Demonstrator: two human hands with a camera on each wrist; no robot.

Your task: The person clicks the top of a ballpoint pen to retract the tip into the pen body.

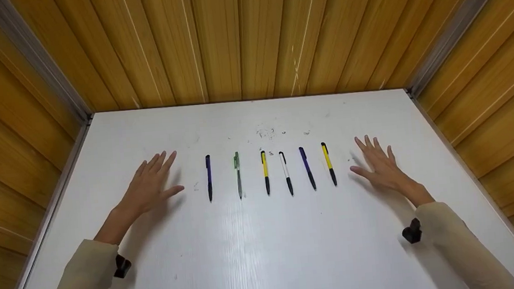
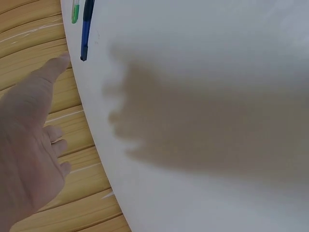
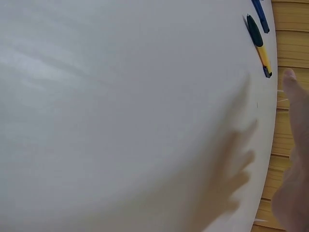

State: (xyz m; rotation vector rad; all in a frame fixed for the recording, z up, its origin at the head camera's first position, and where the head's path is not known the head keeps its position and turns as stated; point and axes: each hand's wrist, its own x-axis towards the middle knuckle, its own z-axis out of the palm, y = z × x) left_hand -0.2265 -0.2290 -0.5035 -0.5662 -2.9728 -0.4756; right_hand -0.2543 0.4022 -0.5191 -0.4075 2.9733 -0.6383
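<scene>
Several pens lie side by side in a row across the white table. From the left in the head view come a dark purple pen (image 1: 209,178), a clear green pen (image 1: 238,175), a yellow pen (image 1: 265,172), a white pen (image 1: 286,173), another purple pen (image 1: 307,168) and another yellow pen (image 1: 329,164). My left hand (image 1: 149,184) is held over the table left of the row, fingers spread, nearest the dark purple pen. On the other side my right hand (image 1: 379,164) spreads its fingers beside the rightmost yellow pen. Both hands hold nothing.
The white table (image 1: 256,242) has dark smudges (image 1: 265,132) behind the pens. Wood-patterned walls (image 1: 238,39) stand at the back and both sides, with grey metal posts (image 1: 40,56) at the corners. Black devices (image 1: 412,231) sit at both wrists.
</scene>
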